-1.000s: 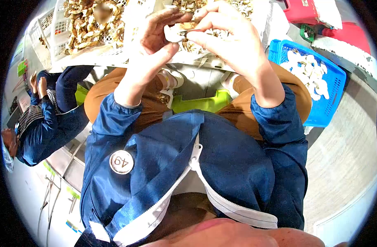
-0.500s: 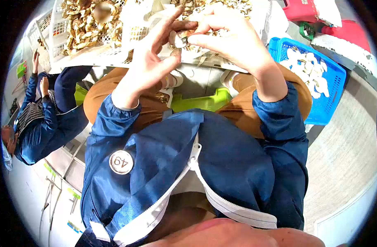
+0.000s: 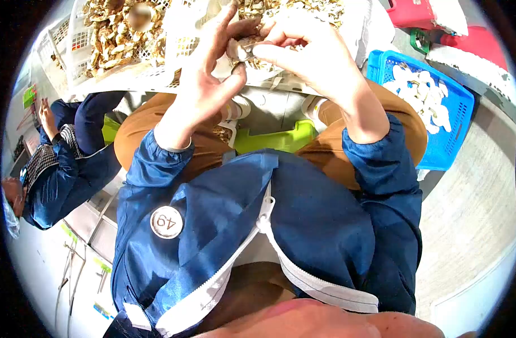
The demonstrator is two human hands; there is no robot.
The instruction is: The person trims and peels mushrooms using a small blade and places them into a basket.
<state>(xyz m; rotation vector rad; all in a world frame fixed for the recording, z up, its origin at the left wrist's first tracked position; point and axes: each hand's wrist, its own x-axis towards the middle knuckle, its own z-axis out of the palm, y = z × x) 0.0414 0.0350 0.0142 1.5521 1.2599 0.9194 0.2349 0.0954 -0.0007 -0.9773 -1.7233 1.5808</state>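
Between my two hands is a pale mushroom piece (image 3: 239,50), held above the heap of brown mushroom pieces. My left hand (image 3: 207,73) grips it from the left, thumb below and fingers above, the other fingers stretched upward. From the right, my right hand (image 3: 317,56) pinches at the same piece, its thumb tip against the pale side and the other fingers curled. Whether those curled fingers also hold a small tool cannot be seen. Dark stains mark the fingertips.
White perforated baskets (image 3: 123,72) hold brown mushroom pieces in front of me. Right of my knee, a blue basket (image 3: 438,159) carries white pieces. A green plastic item (image 3: 275,139) lies between my feet. At left sits another person (image 3: 61,169) in blue; red containers (image 3: 412,14) stand upper right.
Both hands have shifted slightly left and up with the mushroom piece, which has turned a little. The other person's hands have changed position.
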